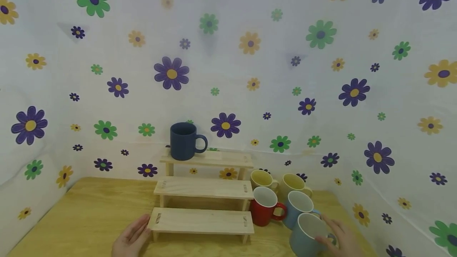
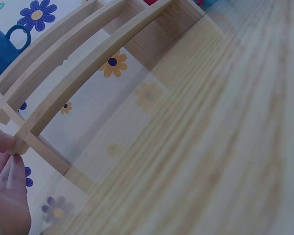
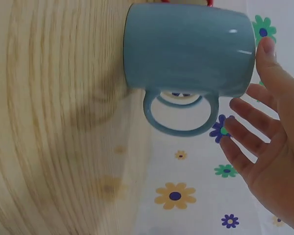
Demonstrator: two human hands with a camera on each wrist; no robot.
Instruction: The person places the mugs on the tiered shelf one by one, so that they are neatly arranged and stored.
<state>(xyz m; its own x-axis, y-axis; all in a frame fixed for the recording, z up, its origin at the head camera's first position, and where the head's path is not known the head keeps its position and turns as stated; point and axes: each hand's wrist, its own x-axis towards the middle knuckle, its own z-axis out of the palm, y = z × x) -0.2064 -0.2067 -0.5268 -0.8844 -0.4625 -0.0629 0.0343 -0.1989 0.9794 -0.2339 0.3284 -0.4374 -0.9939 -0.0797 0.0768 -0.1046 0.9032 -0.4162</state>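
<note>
A three-tier wooden stand stands on the table. My left hand is at the left end of its lowest tier; in the left wrist view the thumb and fingers pinch the corner of that board. On the right, my right hand is spread beside the grey-blue mug in front. In the right wrist view, the thumb lies at this mug's rim while the other fingers extend past its handle. A dark blue mug sits upright on the top tier, at its left.
Right of the stand, a red mug, a light blue mug and two yellow mugs stand close together behind the grey-blue one. Flower-patterned cloth walls the table at the back and sides.
</note>
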